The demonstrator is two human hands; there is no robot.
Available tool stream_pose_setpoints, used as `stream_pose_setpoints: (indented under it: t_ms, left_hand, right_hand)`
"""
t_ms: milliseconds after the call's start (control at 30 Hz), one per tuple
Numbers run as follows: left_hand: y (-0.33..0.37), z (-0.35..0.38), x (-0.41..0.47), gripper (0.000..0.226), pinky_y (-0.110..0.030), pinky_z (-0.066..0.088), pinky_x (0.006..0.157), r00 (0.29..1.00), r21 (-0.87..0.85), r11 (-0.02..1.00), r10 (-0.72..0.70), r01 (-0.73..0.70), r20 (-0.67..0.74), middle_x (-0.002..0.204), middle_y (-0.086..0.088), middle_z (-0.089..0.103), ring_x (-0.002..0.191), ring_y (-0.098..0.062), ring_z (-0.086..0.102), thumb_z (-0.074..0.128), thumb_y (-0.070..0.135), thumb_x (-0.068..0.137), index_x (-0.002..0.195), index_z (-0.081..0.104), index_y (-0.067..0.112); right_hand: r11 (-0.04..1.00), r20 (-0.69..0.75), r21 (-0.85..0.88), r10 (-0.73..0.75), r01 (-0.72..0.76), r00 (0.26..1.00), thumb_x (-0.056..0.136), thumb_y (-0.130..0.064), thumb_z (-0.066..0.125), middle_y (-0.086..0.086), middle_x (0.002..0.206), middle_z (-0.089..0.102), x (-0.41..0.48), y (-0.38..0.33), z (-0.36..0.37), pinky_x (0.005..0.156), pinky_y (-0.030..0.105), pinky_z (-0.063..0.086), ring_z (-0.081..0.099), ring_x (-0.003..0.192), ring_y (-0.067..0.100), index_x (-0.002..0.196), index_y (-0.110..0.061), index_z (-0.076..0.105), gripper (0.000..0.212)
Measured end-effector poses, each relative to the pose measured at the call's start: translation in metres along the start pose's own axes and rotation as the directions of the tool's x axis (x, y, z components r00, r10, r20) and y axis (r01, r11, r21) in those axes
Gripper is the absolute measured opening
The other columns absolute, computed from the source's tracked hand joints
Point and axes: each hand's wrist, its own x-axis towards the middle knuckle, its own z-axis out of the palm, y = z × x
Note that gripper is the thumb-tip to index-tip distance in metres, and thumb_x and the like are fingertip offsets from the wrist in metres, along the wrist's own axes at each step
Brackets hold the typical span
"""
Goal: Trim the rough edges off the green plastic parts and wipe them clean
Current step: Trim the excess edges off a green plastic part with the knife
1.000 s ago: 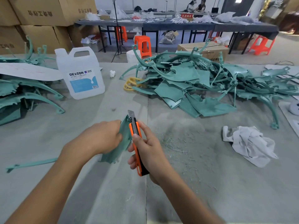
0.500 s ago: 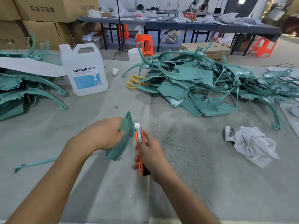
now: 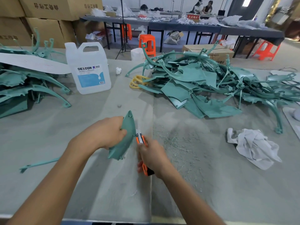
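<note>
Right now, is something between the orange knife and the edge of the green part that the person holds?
Nothing visible. The orange knife, held in the right hand, sits at the right edge of the green part; the left hand grips the opposite side, clear of the blade.

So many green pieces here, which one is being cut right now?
The pointed part gripped in the left hand, with the orange knife in the right hand at its edge. The rest lie untouched in piles on the table.
</note>
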Motion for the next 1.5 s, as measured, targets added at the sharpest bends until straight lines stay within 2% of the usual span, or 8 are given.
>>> stream_pose_setpoints:
  t_ms: [167,300,533,933,1100,1233,1367,1500]
  left_hand:
    - [0.006,0.002,0.002,0.014,-0.032,0.043,0.057,1.000,0.061,0.998,-0.006,0.007,-0.014,0.094,-0.010,0.063,0.074,-0.025,0.065,0.045,0.028,0.099,0.088,0.045,0.018]
    - [0.002,0.001,0.000,0.012,-0.035,0.053,0.063,1.000,0.013,1.000,-0.016,0.016,-0.008,0.093,-0.011,0.065,0.069,-0.027,0.068,0.045,0.027,0.098,0.094,0.049,0.016]
    - [0.001,0.001,0.003,0.009,-0.032,0.056,0.058,1.000,-0.014,1.000,0.002,-0.003,-0.020,0.088,-0.007,0.064,0.068,-0.024,0.069,0.046,0.024,0.098,0.091,0.049,0.020]
    - [-0.001,0.002,0.000,0.012,-0.033,0.055,0.058,1.000,-0.038,0.999,-0.016,0.016,-0.022,0.088,-0.009,0.065,0.066,-0.026,0.069,0.046,0.026,0.098,0.090,0.049,0.018]
    - [0.000,0.001,-0.001,0.011,-0.037,0.058,0.065,1.000,-0.050,0.999,0.000,-0.001,-0.005,0.091,-0.012,0.068,0.065,-0.029,0.071,0.047,0.025,0.098,0.094,0.050,0.015]
    - [0.001,0.002,-0.002,0.012,-0.039,0.058,0.068,1.000,-0.013,1.000,0.002,-0.002,-0.019,0.093,-0.011,0.067,0.069,-0.027,0.070,0.045,0.026,0.098,0.097,0.051,0.016]
    - [0.001,0.003,-0.001,0.011,-0.040,0.059,0.072,1.000,-0.033,0.999,0.010,-0.011,-0.020,0.096,-0.008,0.066,0.077,-0.026,0.067,0.045,0.024,0.096,0.102,0.053,0.018]
    - [-0.003,0.003,-0.003,0.012,-0.043,0.059,0.073,1.000,-0.069,0.998,-0.009,0.008,-0.022,0.096,-0.011,0.066,0.076,-0.030,0.069,0.047,0.025,0.097,0.100,0.052,0.014]
  right_hand:
    - [0.914,0.029,-0.401,-0.050,0.058,0.998,0.098,-0.025,0.044,0.017,0.101,0.069,0.005,-0.007,-0.012,0.086,0.047,0.057,0.068,0.092,0.037,0.101,-0.015,0.060,0.019]
    - [0.848,0.029,-0.514,-0.130,0.127,0.991,0.102,-0.030,0.044,0.013,0.111,0.067,0.001,-0.016,-0.018,0.083,0.036,0.046,0.061,0.106,0.036,0.114,-0.016,0.060,0.024]
    - [0.915,-0.124,-0.190,-0.383,0.357,0.915,0.101,-0.049,0.045,0.002,0.118,0.071,-0.025,-0.038,-0.014,0.097,0.047,0.052,0.066,0.111,0.026,0.149,-0.042,0.036,0.050]
    - [0.864,-0.049,-0.456,-0.264,0.214,0.963,0.104,-0.036,0.040,0.010,0.109,0.069,-0.013,-0.013,-0.005,0.083,0.037,0.047,0.062,0.105,0.036,0.139,-0.032,0.048,0.036]
    - [0.818,0.036,-0.564,-0.116,0.116,0.993,0.102,-0.030,0.043,0.015,0.106,0.067,-0.009,-0.006,-0.018,0.072,0.034,0.037,0.060,0.100,0.036,0.098,-0.019,0.054,0.016]
    - [0.872,-0.082,-0.432,-0.292,0.230,0.953,0.104,-0.037,0.042,0.007,0.103,0.071,-0.015,-0.020,-0.020,0.087,0.040,0.050,0.064,0.100,0.032,0.136,-0.031,0.048,0.033]
    - [0.855,-0.130,-0.355,-0.445,0.378,0.886,0.104,-0.044,0.043,0.002,0.099,0.071,-0.019,-0.030,-0.008,0.079,0.037,0.048,0.065,0.093,0.028,0.138,-0.042,0.034,0.035]
    - [0.825,-0.038,-0.513,-0.298,0.237,0.954,0.106,-0.034,0.041,0.013,0.116,0.068,-0.010,-0.018,-0.004,0.082,0.039,0.045,0.060,0.108,0.038,0.141,-0.024,0.047,0.037]
